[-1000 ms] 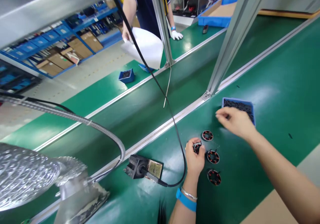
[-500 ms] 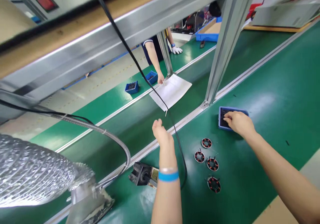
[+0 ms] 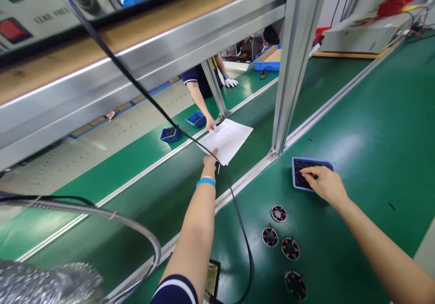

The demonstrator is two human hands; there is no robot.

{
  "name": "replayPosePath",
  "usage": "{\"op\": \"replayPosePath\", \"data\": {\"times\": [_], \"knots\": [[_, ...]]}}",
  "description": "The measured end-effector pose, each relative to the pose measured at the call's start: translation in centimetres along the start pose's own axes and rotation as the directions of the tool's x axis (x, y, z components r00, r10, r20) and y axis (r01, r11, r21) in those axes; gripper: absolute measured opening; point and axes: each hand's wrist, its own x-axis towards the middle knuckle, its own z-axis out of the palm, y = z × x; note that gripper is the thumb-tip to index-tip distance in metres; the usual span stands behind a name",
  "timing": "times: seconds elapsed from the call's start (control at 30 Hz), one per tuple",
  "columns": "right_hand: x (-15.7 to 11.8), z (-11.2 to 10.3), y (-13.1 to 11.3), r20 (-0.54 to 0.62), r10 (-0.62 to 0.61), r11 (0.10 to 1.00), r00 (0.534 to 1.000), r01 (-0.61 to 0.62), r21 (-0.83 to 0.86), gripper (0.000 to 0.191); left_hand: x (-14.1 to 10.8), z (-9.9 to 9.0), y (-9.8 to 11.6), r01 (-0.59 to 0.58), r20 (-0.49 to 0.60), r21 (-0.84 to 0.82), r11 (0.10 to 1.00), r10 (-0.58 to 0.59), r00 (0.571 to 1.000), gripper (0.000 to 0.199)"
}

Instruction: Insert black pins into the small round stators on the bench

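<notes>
My left hand (image 3: 210, 159) reaches out over the channel between the benches, its thumb on the near edge of a white paper sheet (image 3: 229, 138) and its fingers underneath. Another person's hand (image 3: 210, 123) touches the far left corner of the same sheet. On the right, my right hand (image 3: 324, 181) is over a blue bin (image 3: 295, 177) of thin black pieces, fingertips pinched together; anything between them is too small to make out. Several ring-shaped parts with red and black segments, one of them a round part (image 3: 279, 213), lie on the green bench to its left.
A metal post (image 3: 288, 68) rises behind the bin. A black cable (image 3: 243, 231) hangs across the view and onto the bench. At the lower left are a flexible metal conduit (image 3: 136, 224) and a foil duct (image 3: 47, 286). Two small blue bins, one a dark-filled bin (image 3: 170, 134), stand across.
My left hand has moved forward and taken hold of the paper's near edge. My right hand stays pinched at the bin. The camera view has shifted.
</notes>
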Motion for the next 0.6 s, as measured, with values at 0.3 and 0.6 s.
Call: {"op": "replayPosePath", "data": {"times": [0.3, 0.6], "knots": [[-0.5, -1.4, -2.4, -0.066, 0.193, 0.966, 0.979, -0.177, 0.191, 0.025, -2.0, -1.9, 1.7, -0.217, -0.137, -0.022, 0.976, 0.212, 0.968, 0.025], [-5.1, -3.7, -5.7, -0.107, 0.279, 0.811, 0.954, -0.174, 0.559, 0.023, -15.3, -10.5, -1.1, -0.286, -0.364, -0.225, 0.931, 0.192, 0.911, 0.038]]}}
